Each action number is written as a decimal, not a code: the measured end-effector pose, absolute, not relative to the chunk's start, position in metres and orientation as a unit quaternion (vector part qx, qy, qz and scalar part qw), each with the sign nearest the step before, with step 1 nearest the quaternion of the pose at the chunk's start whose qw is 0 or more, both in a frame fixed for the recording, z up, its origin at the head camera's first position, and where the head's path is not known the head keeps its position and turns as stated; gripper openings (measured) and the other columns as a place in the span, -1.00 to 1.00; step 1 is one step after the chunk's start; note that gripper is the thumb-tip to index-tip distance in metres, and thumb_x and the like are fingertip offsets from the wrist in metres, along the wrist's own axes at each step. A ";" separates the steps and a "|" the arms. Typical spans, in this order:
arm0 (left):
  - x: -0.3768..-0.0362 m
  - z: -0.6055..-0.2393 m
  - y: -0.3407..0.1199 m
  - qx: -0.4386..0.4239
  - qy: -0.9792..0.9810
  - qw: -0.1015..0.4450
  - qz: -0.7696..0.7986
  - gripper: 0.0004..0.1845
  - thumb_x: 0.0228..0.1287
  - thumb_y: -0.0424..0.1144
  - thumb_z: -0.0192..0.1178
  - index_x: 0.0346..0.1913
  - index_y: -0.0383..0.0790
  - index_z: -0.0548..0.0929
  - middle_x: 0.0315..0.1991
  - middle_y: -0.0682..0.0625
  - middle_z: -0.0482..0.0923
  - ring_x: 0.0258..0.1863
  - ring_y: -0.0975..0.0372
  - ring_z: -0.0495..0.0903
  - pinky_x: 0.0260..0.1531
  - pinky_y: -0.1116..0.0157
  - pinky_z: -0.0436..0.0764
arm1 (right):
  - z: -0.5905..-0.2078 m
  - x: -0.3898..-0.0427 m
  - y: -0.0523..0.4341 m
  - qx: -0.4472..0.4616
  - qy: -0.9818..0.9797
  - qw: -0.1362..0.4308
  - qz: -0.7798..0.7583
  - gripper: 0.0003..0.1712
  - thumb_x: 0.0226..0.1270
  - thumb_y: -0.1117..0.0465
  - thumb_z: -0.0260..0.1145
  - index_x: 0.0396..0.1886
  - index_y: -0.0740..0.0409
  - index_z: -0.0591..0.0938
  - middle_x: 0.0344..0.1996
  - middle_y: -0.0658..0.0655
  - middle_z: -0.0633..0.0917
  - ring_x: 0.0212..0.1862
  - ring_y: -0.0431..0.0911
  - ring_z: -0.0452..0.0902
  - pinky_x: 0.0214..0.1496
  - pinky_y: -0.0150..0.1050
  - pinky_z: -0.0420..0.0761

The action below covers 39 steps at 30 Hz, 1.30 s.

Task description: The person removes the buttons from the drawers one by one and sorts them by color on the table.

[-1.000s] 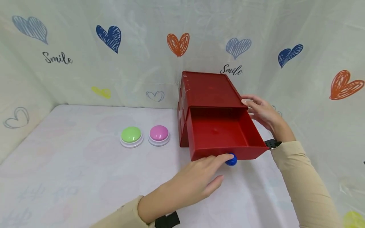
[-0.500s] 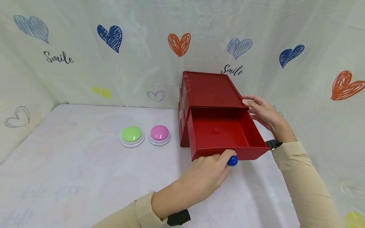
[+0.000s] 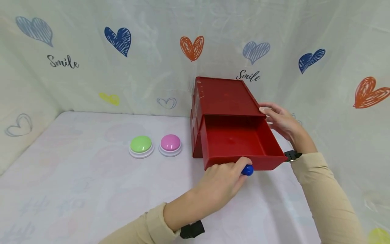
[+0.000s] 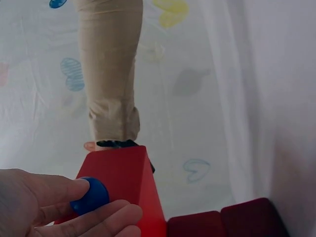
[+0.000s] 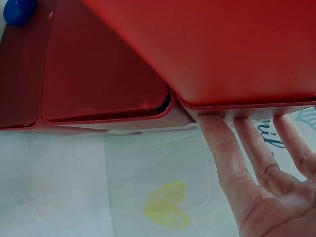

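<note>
A red drawer cabinet (image 3: 226,96) stands against the back cloth, its top drawer (image 3: 231,139) pulled well out with the bare red inside showing. My left hand (image 3: 217,184) pinches the round blue knob (image 3: 248,170) on that drawer's front. In the left wrist view, the thumb and fingers lie on opposite sides of the knob (image 4: 96,196). My right hand (image 3: 286,125) steadies the cabinet's right side, thumb by the upper front corner. Its straight fingers (image 5: 224,155) press the side wall in the right wrist view.
Left of the cabinet, a green dome button (image 3: 141,145) and a pink dome button (image 3: 170,143) sit on the white-covered table (image 3: 100,189). Shut lower drawers (image 5: 103,59) and another blue knob (image 5: 19,11) show beneath the open one. Heart-printed cloth (image 3: 149,67) surrounds the table.
My left hand has moved right and closed from a loose touch into a pinch on the blue knob. The drawer front has risen very slightly. My right hand stays at the cabinet's side.
</note>
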<state>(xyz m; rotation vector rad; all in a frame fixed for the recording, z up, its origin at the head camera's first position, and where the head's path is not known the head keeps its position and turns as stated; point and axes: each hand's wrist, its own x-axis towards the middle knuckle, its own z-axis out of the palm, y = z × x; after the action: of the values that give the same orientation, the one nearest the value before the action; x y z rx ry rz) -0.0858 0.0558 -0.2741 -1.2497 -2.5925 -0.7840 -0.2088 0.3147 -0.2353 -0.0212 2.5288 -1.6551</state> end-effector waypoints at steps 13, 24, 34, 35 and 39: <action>-0.098 -0.272 0.057 -0.403 -0.868 0.066 -0.282 -0.54 0.22 -0.13 0.22 0.14 -0.08 0.36 -0.37 0.11 0.61 -0.57 0.45 0.45 -0.34 0.60 0.54 | -0.236 -0.208 0.315 -0.011 0.829 0.063 -0.555 -0.42 0.34 -0.11 0.09 0.30 -0.12 0.27 -0.05 -0.21 0.54 -0.09 -0.23 0.56 -0.10 -0.32 0.62; -0.103 -0.270 0.058 -0.398 -0.869 0.065 -0.288 -0.58 0.24 -0.15 0.21 0.12 -0.10 0.37 -0.34 0.08 0.63 -0.60 0.44 0.42 -0.46 0.67 0.45 | -0.236 -0.208 0.315 -0.013 0.825 0.062 -0.562 -0.46 0.34 -0.09 0.10 0.28 -0.13 0.29 -0.05 -0.21 0.54 -0.09 -0.23 0.56 -0.11 -0.33 0.62; -0.108 -0.268 0.059 -0.390 -0.870 0.046 -0.299 -0.55 0.22 -0.15 0.22 0.14 -0.08 0.37 -0.35 0.08 0.64 -0.64 0.45 0.40 -0.49 0.67 0.42 | -0.236 -0.208 0.313 -0.006 0.839 0.062 -0.540 -0.39 0.34 -0.13 0.07 0.33 -0.12 0.23 0.01 -0.19 0.50 -0.05 -0.24 0.54 -0.07 -0.30 0.61; -0.108 -0.268 0.059 -0.389 -0.870 0.043 -0.300 -0.55 0.22 -0.14 0.22 0.14 -0.08 0.36 -0.35 0.08 0.64 -0.63 0.45 0.41 -0.47 0.67 0.43 | -0.236 -0.208 0.313 -0.006 0.840 0.063 -0.538 -0.39 0.34 -0.13 0.07 0.33 -0.12 0.23 0.01 -0.19 0.50 -0.05 -0.25 0.54 -0.07 -0.31 0.61; -0.109 -0.267 0.058 -0.387 -0.870 0.036 -0.304 -0.55 0.22 -0.14 0.22 0.14 -0.08 0.37 -0.36 0.08 0.64 -0.63 0.46 0.41 -0.46 0.66 0.45 | -0.235 -0.208 0.313 -0.008 0.843 0.065 -0.534 -0.39 0.35 -0.13 0.07 0.34 -0.13 0.22 0.02 -0.18 0.49 -0.05 -0.26 0.54 -0.06 -0.32 0.61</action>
<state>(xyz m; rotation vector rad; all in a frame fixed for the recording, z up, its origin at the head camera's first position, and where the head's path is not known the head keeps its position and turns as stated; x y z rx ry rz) -0.1088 0.0584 -0.2671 -1.1883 -2.6723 -0.9339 -0.2080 0.3131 -0.2354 -0.0245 2.5445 -1.6125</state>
